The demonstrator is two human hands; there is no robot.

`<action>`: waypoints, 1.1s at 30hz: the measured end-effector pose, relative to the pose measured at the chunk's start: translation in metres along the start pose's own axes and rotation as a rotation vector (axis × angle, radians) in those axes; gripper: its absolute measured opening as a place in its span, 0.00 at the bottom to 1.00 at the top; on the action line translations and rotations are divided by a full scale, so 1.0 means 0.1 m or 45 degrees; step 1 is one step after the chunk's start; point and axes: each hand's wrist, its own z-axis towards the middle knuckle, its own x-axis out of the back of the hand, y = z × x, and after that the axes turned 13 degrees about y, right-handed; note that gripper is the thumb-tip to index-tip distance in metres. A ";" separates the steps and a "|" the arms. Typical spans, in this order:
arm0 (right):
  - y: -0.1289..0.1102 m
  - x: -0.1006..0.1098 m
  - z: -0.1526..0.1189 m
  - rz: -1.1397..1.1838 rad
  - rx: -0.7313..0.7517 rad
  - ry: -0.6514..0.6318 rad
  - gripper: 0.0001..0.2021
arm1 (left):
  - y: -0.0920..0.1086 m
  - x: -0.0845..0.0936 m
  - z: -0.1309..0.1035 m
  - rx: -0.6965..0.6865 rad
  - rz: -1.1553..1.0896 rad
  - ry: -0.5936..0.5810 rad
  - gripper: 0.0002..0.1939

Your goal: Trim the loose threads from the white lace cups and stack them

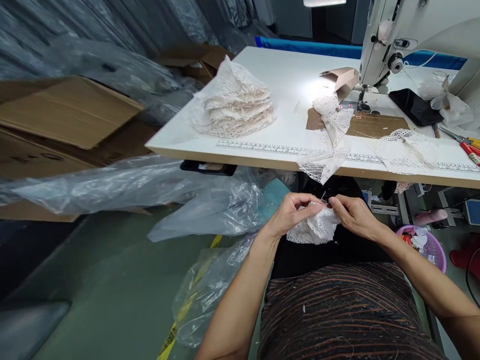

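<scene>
Over my lap, just below the table's front edge, a piece of white lace (314,227) hangs from my two hands. My left hand (296,212) pinches its upper edge between thumb and fingers. Close beside it, my right hand (350,215) is closed at the lace's right end, fingertips pressed together. A fine thread or thin tool seems to stick up between the hands, too small to make out. Above them, another strip of white lace (330,135) drapes over the table edge from near the sewing machine (378,50).
A stack of lace pieces (238,102) sits on the white table (262,145). To the right lie a loose lace piece (407,150), a black phone (415,106) and scissors (465,142). Cardboard boxes (63,110) and plastic sheeting (221,200) fill the left; a purple basket (437,250) stands below right.
</scene>
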 end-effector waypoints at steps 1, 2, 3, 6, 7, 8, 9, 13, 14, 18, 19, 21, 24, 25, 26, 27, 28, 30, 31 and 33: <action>-0.01 -0.01 0.00 -0.019 0.014 -0.009 0.24 | 0.00 0.00 0.00 0.003 0.009 -0.001 0.17; -0.01 -0.01 0.01 -0.037 0.018 -0.010 0.23 | 0.00 0.00 -0.01 0.006 0.018 -0.002 0.17; -0.01 -0.02 0.02 -0.053 0.013 -0.001 0.22 | 0.01 -0.01 -0.01 0.007 0.021 -0.004 0.16; -0.01 -0.05 0.01 -0.019 -0.043 0.073 0.20 | 0.01 -0.02 -0.03 0.011 -0.012 -0.015 0.15; -0.01 -0.06 0.00 0.044 -0.063 0.099 0.19 | 0.00 -0.03 -0.04 0.020 -0.035 -0.015 0.14; -0.01 -0.07 -0.01 0.129 -0.078 0.112 0.19 | -0.01 -0.04 -0.04 0.036 -0.060 -0.014 0.15; -0.01 -0.08 -0.02 0.222 -0.089 0.108 0.19 | -0.03 -0.05 -0.04 0.055 -0.085 -0.013 0.16; 0.01 -0.07 -0.07 0.482 -0.188 -0.009 0.22 | -0.16 -0.06 0.00 0.122 -0.196 0.046 0.23; 0.02 -0.04 -0.09 0.504 -0.223 -0.030 0.22 | -0.21 -0.04 0.01 0.122 -0.197 0.083 0.25; 0.04 0.15 -0.14 0.513 -0.284 -0.028 0.20 | -0.38 0.12 0.03 0.103 -0.028 0.236 0.29; 0.04 0.19 -0.16 0.508 -0.286 -0.020 0.19 | -0.42 0.16 0.03 0.102 0.026 0.256 0.29; 0.03 0.26 -0.18 0.497 -0.284 -0.022 0.19 | -0.50 0.23 0.03 0.097 0.093 0.289 0.29; 0.00 0.30 -0.21 0.488 -0.267 -0.084 0.20 | -0.58 0.28 0.03 0.100 0.080 0.320 0.32; -0.02 0.29 -0.22 0.486 -0.256 -0.118 0.20 | -0.58 0.29 0.02 0.103 0.060 0.315 0.32; -0.03 0.29 -0.23 0.485 -0.242 -0.151 0.20 | -0.57 0.30 0.01 0.103 0.045 0.297 0.32; -0.06 0.28 -0.24 0.487 -0.225 -0.183 0.20 | -0.54 0.30 -0.01 0.096 0.038 0.268 0.31; -0.08 0.28 -0.25 0.492 -0.206 -0.216 0.19 | -0.50 0.30 -0.03 0.083 0.037 0.230 0.30; -0.15 0.28 -0.27 0.520 -0.166 -0.288 0.18 | -0.39 0.31 -0.09 0.048 0.047 0.143 0.27; -0.19 0.28 -0.28 0.538 -0.149 -0.325 0.16 | -0.33 0.31 -0.13 0.025 0.052 0.106 0.26; -0.30 0.29 -0.31 0.566 -0.107 -0.412 0.12 | -0.22 0.30 -0.20 -0.032 0.054 0.055 0.24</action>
